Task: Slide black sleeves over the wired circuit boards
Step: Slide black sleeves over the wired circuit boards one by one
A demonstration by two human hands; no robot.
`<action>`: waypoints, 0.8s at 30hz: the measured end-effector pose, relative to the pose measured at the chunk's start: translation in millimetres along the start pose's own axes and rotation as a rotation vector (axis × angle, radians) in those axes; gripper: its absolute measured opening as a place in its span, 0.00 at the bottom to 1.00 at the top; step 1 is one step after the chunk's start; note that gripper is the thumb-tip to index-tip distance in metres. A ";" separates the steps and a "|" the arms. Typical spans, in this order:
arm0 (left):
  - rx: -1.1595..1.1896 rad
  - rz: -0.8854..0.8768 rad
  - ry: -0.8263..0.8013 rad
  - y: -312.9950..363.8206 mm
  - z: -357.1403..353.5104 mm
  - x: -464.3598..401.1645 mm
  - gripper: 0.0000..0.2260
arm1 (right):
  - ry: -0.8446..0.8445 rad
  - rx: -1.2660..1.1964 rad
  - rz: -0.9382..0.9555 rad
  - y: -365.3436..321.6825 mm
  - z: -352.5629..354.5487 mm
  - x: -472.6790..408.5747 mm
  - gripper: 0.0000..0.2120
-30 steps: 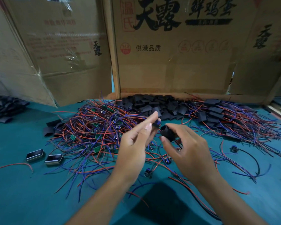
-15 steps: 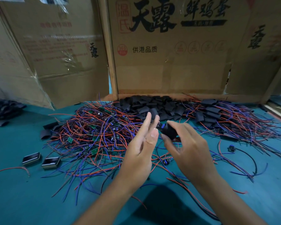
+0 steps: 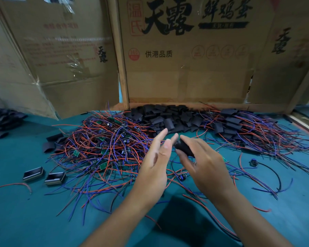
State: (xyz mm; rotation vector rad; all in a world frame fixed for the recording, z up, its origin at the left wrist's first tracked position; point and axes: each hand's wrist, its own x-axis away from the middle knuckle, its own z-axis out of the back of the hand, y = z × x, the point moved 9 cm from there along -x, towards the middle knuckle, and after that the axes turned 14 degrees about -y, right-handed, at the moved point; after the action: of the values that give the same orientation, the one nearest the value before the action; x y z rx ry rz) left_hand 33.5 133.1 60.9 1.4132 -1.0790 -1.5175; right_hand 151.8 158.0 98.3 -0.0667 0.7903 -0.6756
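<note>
At left centre of the frame, a tangle of wired boards (image 3: 103,148) is heaped on the desk (image 3: 16,211). At centre, the left hand (image 3: 155,168) is spread, its grip holding nothing. Just right of it, a black sleeve (image 3: 183,147) is pinched by the right hand (image 3: 205,166).

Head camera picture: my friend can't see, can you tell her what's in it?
A person's right hand holds a black sleeve above a teal table, with the open left hand beside it. Behind lie tangled red and blue wired circuit boards, a pile of black sleeves and cardboard boxes.
</note>
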 end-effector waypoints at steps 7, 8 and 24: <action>-0.018 0.022 0.035 0.4 0.8 1.7 0.26 | -0.012 0.006 -0.021 3.6 -2.9 -0.8 0.16; -0.009 0.033 0.016 -1.1 -2.4 2.0 0.26 | -0.021 -0.005 -0.020 3.9 -3.8 -0.8 0.16; 0.159 0.126 -0.032 -14.9 -8.6 0.7 0.25 | -0.127 0.153 -0.062 3.5 -17.5 -0.4 0.21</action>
State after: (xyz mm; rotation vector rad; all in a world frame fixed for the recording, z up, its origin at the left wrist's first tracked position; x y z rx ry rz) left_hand 42.1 136.8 46.5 1.4027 -1.3078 -1.3948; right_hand 141.7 164.3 85.0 0.0047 0.6146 -0.7808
